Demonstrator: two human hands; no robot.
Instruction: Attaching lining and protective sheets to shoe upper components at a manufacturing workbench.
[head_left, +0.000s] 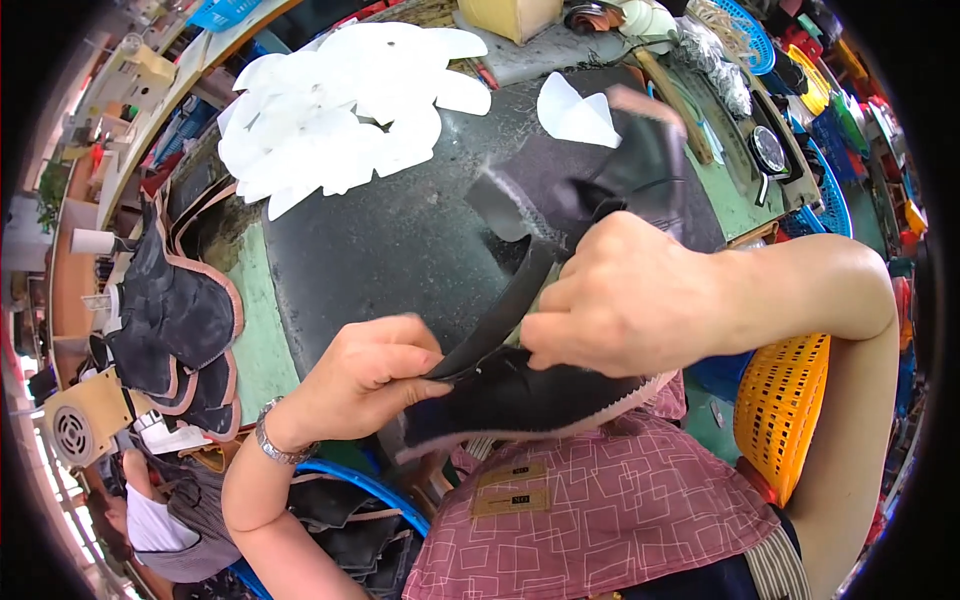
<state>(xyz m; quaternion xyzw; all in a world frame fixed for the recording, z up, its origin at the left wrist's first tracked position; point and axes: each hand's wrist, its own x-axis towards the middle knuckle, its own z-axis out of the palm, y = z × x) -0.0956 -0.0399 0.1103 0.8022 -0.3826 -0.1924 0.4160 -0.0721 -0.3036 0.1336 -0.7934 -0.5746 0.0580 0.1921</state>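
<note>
Both hands hold a black boot upper [530,400] with a pinkish trimmed edge, above the near side of the dark work board [370,250]. My left hand [365,375] pinches one end of its folded black edge between thumb and fingers. Curled into a fist, my right hand [625,300] grips the same edge farther right, its fingertips partly hidden. Part of the upper spreads beyond my right hand, blurred. Past it lies a folded white lining piece [580,112]. A pile of white cut pieces [340,110] covers the board's far left.
Several black uppers [180,310] are stacked left of the board. An orange basket [785,410] stands by my right arm; a blue-rimmed container [370,480] with black pieces sits below my left. A wooden handle [675,105] and a round dial [768,150] lie far right. Another person [185,510] is lower left.
</note>
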